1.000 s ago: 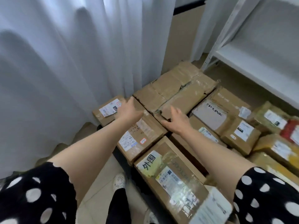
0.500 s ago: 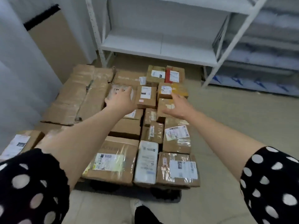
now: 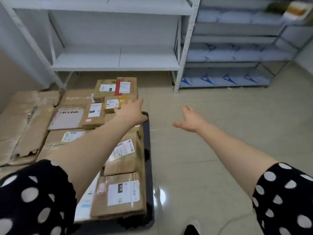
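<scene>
Left grip is wide open, fingers stretched out, holding nothing. It hangs right over the yellow-taped parcel near the far right edge of the black cart; can't tell if the fingertips actually touch it. Right grip is open and empty too, spread above the glossy tiled floor, well off the cart's right edge.

Cart is packed with brown cardboard boxes, mostly taped, white shipping labels on top. A flat TP-LINK box sits left of the yellow one, with a small labelled box between them. A red-striped box is at the far edge and a crinkly taped box at the near right corner. Flattened cardboard lies to the left.
</scene>
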